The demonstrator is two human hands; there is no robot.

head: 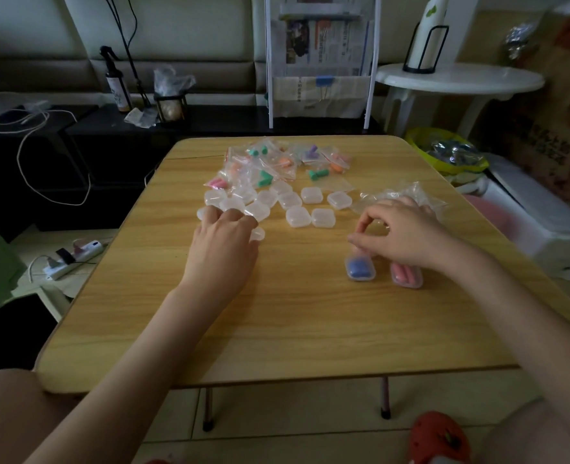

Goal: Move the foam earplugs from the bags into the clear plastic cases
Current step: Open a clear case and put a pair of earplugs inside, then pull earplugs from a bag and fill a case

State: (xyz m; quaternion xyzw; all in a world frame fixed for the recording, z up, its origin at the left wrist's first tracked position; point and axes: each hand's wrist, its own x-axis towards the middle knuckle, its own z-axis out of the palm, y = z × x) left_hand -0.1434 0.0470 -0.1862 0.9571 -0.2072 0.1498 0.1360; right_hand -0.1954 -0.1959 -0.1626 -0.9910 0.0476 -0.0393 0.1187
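Small zip bags [277, 162] holding green, orange, purple and pink foam earplugs lie piled at the far middle of the wooden table [293, 323]. Several empty clear cases [298, 216] are spread just in front of them. My left hand [225, 244] lies palm down at the left end of that group, fingers curled over one clear case [257, 234]. Nearer me on the right stand two filled cases, one with blue earplugs [360, 268] and one with pink earplugs [407, 275]. My right hand [407, 234] pinches the far end of the blue one.
Crumpled empty bags [407, 193] lie behind my right hand. Off the table's right side are a yellow bag [444, 152], a white box [541, 229] and a round white table [458, 78]. A power strip [72, 259] lies on the floor to the left.
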